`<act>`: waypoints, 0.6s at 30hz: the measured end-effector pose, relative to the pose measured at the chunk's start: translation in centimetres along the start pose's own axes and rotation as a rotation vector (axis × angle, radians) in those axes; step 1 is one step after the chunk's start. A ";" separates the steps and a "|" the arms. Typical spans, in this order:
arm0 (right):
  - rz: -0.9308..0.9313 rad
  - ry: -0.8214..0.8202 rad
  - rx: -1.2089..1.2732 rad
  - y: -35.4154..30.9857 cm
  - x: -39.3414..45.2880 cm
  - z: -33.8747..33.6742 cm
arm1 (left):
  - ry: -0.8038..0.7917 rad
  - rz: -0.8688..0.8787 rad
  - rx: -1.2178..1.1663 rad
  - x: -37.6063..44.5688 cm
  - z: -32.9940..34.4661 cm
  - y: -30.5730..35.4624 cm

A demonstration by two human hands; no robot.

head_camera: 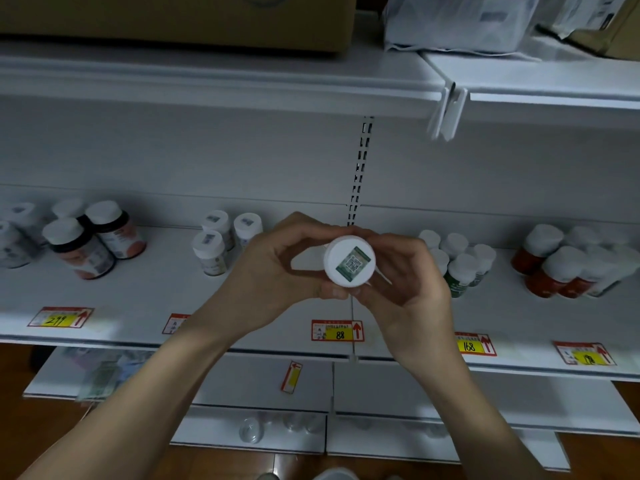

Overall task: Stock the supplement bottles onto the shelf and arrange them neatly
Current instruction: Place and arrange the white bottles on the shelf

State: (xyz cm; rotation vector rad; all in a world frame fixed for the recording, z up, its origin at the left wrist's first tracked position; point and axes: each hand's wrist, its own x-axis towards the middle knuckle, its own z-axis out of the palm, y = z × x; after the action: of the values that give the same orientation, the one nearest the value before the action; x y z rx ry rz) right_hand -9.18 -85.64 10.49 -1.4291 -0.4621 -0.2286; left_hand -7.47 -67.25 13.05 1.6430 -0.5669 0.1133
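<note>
Both hands, left hand point(273, 268) and right hand point(405, 282), clasp one white-capped supplement bottle point(349, 260) above the shelf's point(242, 317) front edge; set it upright, label forward, behind the 88 price tag point(337, 330).

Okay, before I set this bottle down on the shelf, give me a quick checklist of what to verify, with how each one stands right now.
1. Hold on the white-capped bottle with the green code sticker: left hand and right hand both grip it. Ok.
2. Cap seated on the bottle: looks flush from above, the body is hidden. Cannot tell.
3. Matching group: three white-capped pale bottles with stickered caps stand just left of the hands. Ok.
4. Free space on the white metal shelf: bare surface shows in front of that group. Ok.
5. Price tag: the red and yellow tag reading 88 sits below the hands; whether it is this product's, cannot tell.
</note>
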 end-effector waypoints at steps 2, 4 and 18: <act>-0.002 0.000 -0.004 -0.1 0.0 0.1 | 0.001 -0.002 0.000 0.0 0.0 0.0; 0.021 0.000 -0.009 -0.2 0.1 0.1 | -0.016 -0.023 -0.005 0.0 0.0 0.0; 0.295 -0.062 -0.330 -1.0 2.4 0.2 | 0.048 -0.523 -0.104 1.0 0.1 1.8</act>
State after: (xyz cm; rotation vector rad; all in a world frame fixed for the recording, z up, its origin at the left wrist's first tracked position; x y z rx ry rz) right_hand -7.50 -85.25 12.47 -1.8110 -0.2654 -0.0218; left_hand -7.43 -67.74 15.02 1.6315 -0.0923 -0.2567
